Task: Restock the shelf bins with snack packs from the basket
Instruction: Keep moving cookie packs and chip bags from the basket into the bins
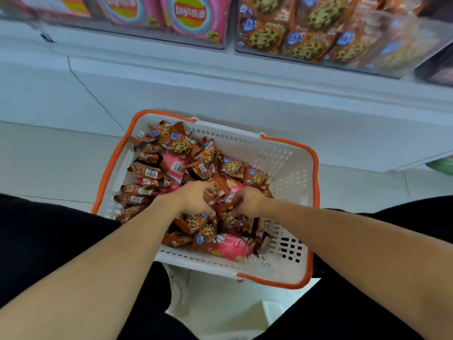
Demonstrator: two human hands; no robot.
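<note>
A white basket [289, 173] with orange handles stands on the floor in front of me. It holds several brown cookie packs [180, 146] and a few pink chip bags [230, 246]. Both my hands are down in the pile at the basket's middle. My left hand [196, 198] grips brown cookie packs with curled fingers. My right hand [248, 201] also grips brown cookie packs, its fingertips buried among them. Above, a clear shelf bin [318, 33] holds the same cookie packs, and the bin to its left [188, 20] holds pink chip bags.
The white shelf base [220, 89] runs across behind the basket. My black-clad knees [49, 236] flank the basket on both sides. Pale floor tiles [49, 163] lie to the left. A green object [441, 165] peeks out at the far right.
</note>
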